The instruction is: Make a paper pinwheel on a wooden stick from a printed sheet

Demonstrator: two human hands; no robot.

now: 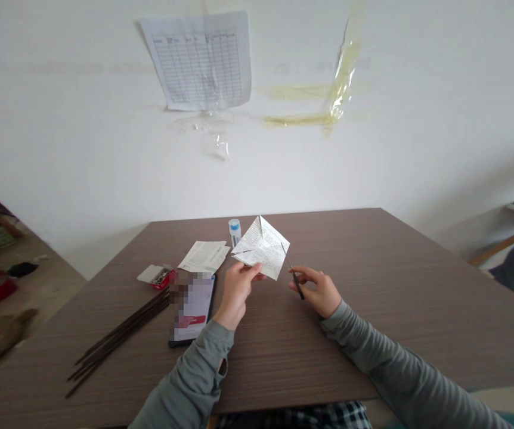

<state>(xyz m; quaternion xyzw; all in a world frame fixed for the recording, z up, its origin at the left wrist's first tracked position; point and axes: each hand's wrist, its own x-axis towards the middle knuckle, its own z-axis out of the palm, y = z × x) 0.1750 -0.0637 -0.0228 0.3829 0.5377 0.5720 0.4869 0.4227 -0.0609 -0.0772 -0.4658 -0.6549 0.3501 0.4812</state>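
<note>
- The left hand pinched the folded paper above the table; that light grip could let it slip.
- The right hand held thin scissors just beside the paper, where a crooked cut looked possible.

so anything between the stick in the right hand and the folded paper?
Nothing visible. The right hand holds the thin stick beside the folded paper that the left hand holds up; its tip already overlaps the paper's edge.
</note>
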